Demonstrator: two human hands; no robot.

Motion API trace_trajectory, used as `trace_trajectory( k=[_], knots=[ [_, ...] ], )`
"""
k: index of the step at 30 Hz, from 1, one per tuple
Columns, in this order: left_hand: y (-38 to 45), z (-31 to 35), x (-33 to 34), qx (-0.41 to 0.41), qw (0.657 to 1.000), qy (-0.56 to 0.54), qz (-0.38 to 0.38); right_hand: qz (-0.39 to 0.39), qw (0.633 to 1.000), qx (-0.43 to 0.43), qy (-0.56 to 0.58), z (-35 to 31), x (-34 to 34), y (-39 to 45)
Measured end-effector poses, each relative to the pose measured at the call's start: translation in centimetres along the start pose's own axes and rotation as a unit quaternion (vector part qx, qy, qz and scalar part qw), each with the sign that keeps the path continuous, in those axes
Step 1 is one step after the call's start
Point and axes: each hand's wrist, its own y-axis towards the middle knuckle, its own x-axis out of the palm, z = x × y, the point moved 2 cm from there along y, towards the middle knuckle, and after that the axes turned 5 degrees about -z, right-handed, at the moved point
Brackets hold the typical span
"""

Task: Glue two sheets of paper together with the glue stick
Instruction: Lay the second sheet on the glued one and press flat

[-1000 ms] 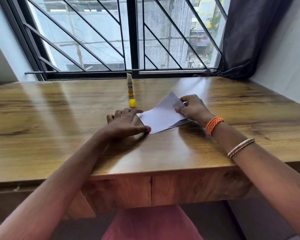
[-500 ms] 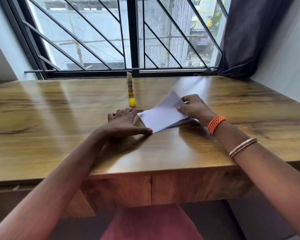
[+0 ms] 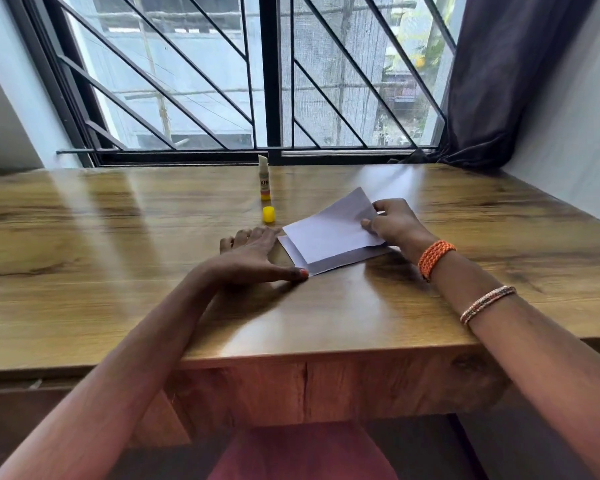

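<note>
Two white paper sheets lie on the wooden table. The upper sheet [image 3: 333, 230] sits offset over the lower sheet [image 3: 329, 263], whose left and near margins show. My right hand [image 3: 394, 223] pinches the upper sheet at its right edge. My left hand [image 3: 257, 254] lies flat on the table, fingers straight, with the thumb tip touching the lower sheet's near left corner. The glue stick [image 3: 264, 180] stands upright and uncapped near the window. Its yellow cap [image 3: 268, 215] rests on the table in front of it.
The wooden table [image 3: 118, 258] runs to a barred window [image 3: 271, 81] at the back. A dark curtain [image 3: 499, 81] hangs at the back right beside a white wall. A reddish seat [image 3: 302, 455] shows below the table's front edge.
The upper sheet has shifted up and to the right under my right hand, so the lower sheet's left and near margins now show. My left hand has stayed put.
</note>
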Motion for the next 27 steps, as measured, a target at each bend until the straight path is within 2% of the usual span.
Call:
trace_trajectory(
  k=[4, 9, 27],
  knots=[
    [0.0, -0.7, -0.2, 0.009, 0.999, -0.038, -0.008, -0.012, 1.0, 0.002, 0.016, 0.0, 0.1, 0.1],
    [0.0, -1.3, -0.5, 0.034, 0.994, -0.099, 0.024, -0.023, 1.0, -0.008, 0.014, -0.2, 0.2, -0.1],
    [0.0, -0.6, -0.4, 0.021, 0.998, -0.027, 0.048, -0.045, 0.999, -0.006, 0.021, 0.0, 0.2, -0.3]
  ],
)
